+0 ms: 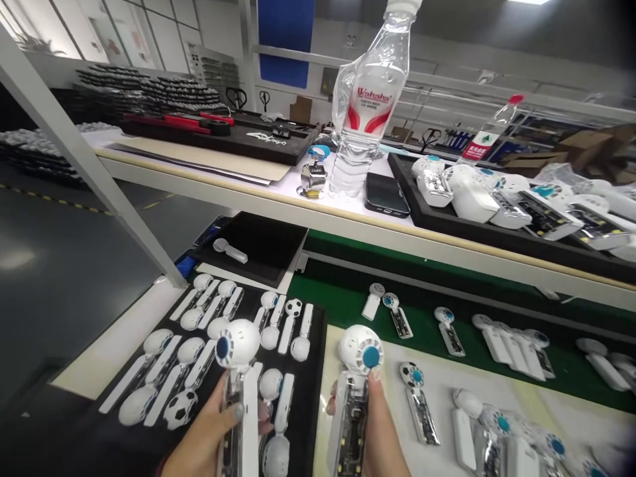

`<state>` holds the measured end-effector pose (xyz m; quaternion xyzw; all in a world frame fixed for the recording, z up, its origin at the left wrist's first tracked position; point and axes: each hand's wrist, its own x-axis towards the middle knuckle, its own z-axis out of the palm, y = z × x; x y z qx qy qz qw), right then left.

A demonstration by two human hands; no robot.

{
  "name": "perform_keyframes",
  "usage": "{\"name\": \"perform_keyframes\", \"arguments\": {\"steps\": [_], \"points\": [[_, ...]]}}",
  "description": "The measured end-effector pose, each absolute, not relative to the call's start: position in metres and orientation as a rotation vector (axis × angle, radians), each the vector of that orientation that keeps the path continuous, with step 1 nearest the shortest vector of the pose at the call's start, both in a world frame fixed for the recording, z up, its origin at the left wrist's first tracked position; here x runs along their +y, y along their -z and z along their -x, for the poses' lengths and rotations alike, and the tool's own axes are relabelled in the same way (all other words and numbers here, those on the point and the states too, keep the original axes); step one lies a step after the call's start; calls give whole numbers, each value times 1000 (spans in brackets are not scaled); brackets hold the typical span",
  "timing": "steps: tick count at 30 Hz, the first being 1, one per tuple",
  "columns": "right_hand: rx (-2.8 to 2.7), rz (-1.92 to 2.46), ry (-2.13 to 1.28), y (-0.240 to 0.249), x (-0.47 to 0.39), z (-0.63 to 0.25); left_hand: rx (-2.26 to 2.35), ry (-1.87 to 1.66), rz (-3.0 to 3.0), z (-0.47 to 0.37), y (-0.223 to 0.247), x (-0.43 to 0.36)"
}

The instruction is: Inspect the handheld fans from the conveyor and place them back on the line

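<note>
My left hand (206,430) is closed around the handle of a white handheld fan (242,341), which stands upright over the black foam tray (318,344). In my right hand (382,430) is a second handheld fan (354,351) with a blue centre, its thumb just below the round head. The handle of this one is uncovered at the front, so a circuit board shows. Rows of similar fans lie in the tray, a few with football-patterned heads. To the right of my right hand, a football-patterned fan (420,404) rests on the pale work surface.
A green conveyor belt (328,271) carries several fans behind the work surface. More fans (511,437) are heaped at lower right. Across the front runs a shelf (278,205) with a water bottle (372,99), a phone (387,194) and a tray of fans (472,192).
</note>
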<state>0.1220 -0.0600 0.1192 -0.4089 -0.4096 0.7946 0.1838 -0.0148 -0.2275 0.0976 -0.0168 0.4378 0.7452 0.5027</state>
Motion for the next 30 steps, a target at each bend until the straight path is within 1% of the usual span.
{"name": "perform_keyframes", "arguments": {"steps": [3,5,10,15,18,23,30], "points": [[-1100,1165,-2393,-130,-79,-121,924,-1789,152,21,-118,-222],[-1023,1202,-2461,-135,-89,-120,960,-1741,185,24,-128,-216],[-998,1120,-2433,-143,-106,-117,1142,-1651,110,20,-138,-208],[-963,1064,-2515,-157,-112,-115,921,-1590,37,12,-149,-220],[-894,955,-2657,-166,-108,-111,854,-1585,-20,12,-156,-227],[-781,732,-2853,-175,-100,-101,941,-1634,-105,16,-164,-227],[-872,801,-2743,-181,-97,-90,1004,-1630,-76,22,-170,-222]]}}
